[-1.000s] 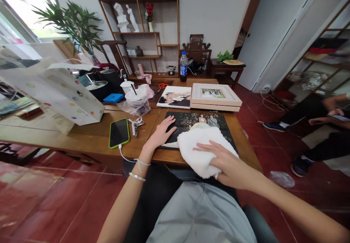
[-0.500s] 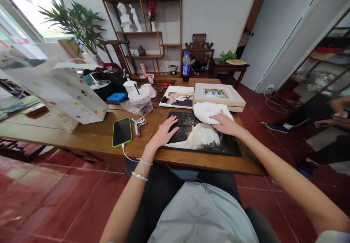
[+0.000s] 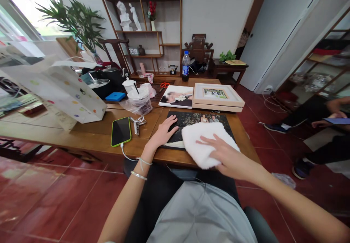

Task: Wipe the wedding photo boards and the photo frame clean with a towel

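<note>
A dark photo panel point(image 3: 191, 118) lies flat near the table's front edge, with a pale gown and two small figures printed on it. My left hand point(image 3: 164, 130) rests on the panel's left side, fingers stretched out and open. Over the panel's middle and right spreads a folded white fluffy towel point(image 3: 191, 137), its near corner reaching past the front edge. My right hand point(image 3: 222, 150) holds this towel from above, its fingers spread across the top. The towel hides much of the printed gown.
Behind the panel lie a canvas photo print point(image 3: 175, 97) and a light wooden picture frame point(image 3: 232, 100). Left are a phone point(image 3: 121, 131) on a cable, a bagged cup point(image 3: 139, 104), and a paper bag point(image 3: 87, 104). A bottle point(image 3: 185, 68) stands farther back. Another person's legs point(image 3: 290, 115) show at right.
My right hand has drawn the towel toward me, from the panel's far right edge down over its middle and front. The two printed figures now show. My left hand stays in place.
</note>
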Tool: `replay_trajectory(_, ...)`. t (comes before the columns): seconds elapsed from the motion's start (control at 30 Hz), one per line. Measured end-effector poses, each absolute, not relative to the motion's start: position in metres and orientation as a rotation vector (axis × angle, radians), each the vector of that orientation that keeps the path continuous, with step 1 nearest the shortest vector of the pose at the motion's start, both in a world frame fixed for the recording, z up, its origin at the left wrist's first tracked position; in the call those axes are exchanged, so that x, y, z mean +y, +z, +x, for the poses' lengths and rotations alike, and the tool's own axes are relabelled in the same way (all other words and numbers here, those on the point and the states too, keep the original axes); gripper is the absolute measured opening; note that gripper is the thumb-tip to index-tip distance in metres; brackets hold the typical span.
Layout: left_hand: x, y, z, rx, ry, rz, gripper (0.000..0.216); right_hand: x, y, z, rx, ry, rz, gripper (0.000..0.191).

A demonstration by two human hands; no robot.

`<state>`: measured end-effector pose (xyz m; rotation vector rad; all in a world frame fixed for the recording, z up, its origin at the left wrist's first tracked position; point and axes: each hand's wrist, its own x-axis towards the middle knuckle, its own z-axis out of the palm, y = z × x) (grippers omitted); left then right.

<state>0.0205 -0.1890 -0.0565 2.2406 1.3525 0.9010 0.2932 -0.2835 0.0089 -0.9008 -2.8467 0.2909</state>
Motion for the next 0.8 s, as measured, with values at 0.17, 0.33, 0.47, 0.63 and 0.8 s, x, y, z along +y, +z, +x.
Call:
replay_trajectory(0.17,-0.190,-0.054,0.021,1.358,0.891,2.263,0.043,-0.308,0.026,0.287,-2.915,0.570,-0.657,0.066)
replay_trajectory(0.33,-0.190,-0.055,0.021,1.362,0.883,2.251,0.044,-0.281,0.022,0.292,-2.820,0.632,-0.830,0.051)
replay_trajectory(0.47,-0.189,-0.056,0.020,1.355,0.878,2.247,0.044,-0.235,0.007,0.297,-2.709,0.478,-1.027,0.046)
replay_trajectory(0.63,-0.189,-0.056,0.020,1.337,0.894,2.249,0.043,-0.182,-0.012,0.300,-2.617,0.217,-1.192,0.046)
replay_trajectory(0.8,-0.189,-0.057,0.019,1.340,0.902,2.244,0.043,-0.176,-0.017,0.289,-2.619,-0.020,-1.268,0.046)
